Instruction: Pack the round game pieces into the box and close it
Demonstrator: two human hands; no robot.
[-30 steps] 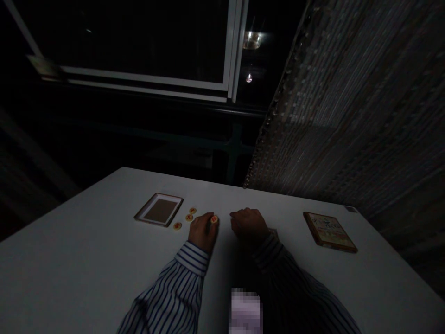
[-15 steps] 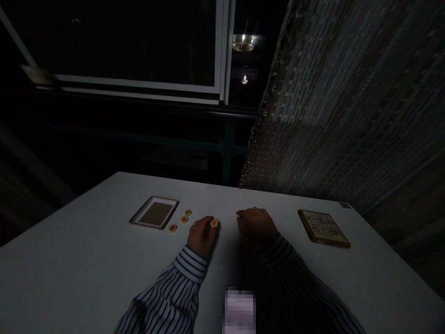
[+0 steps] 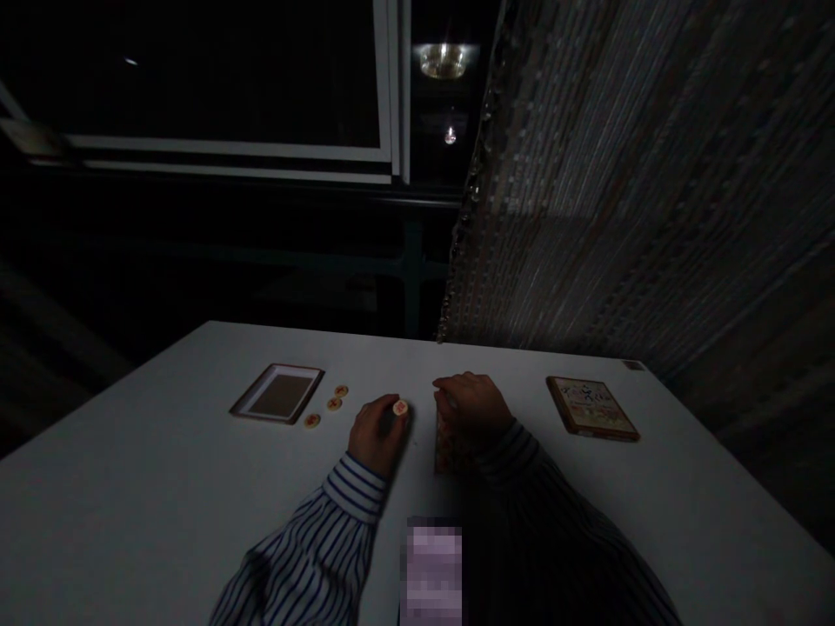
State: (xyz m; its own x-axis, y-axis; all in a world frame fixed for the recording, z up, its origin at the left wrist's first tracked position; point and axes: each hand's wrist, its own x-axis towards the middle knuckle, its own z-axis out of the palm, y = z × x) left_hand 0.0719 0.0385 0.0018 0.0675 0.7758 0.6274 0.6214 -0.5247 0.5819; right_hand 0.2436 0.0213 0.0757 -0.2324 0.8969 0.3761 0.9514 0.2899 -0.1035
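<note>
Head view: on the table (image 3: 163,469), midway between its left and right edges, the left hand (image 3: 375,435) has thumb and forefinger clamped on a pale disc (image 3: 400,409) marked in red. Its right hand (image 3: 476,409) counterpart curls over a reddish patterned panel (image 3: 446,450), thumb and forefinger near each other, though I cannot tell whether they grip anything. Work appears partway along: one disc is taken up, while three loose discs (image 3: 335,403) lie unheld, just right of a shallow tray (image 3: 283,396) toward the far-left corner.
</note>
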